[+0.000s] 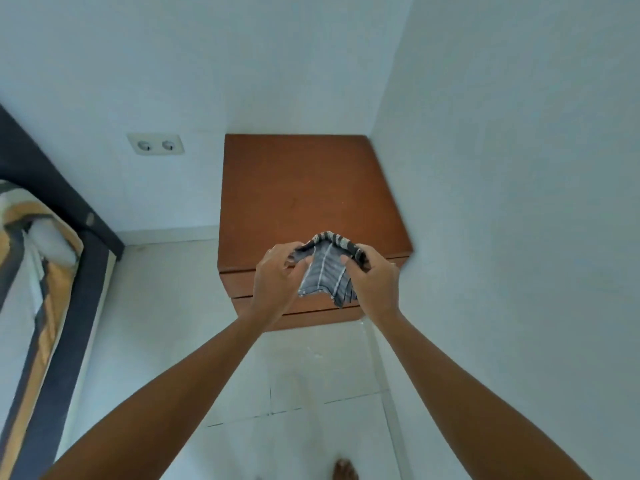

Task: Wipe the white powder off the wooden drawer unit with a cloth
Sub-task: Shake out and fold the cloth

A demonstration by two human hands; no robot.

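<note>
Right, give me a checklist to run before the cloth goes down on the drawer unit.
1. Cloth in hand: ok. Left hand and right hand both pinch the striped cloth.
2. Grip on both sides: ok, one hand at each upper edge, cloth hanging between.
3. Cloth off the surface: ok, it hangs in front of the unit's front edge.
4. Top of the drawer unit free of objects: ok.
5. Powder located: cannot tell, no white powder shows on the top.
6. Drawers closed: ok, the fronts look flush.
</note>
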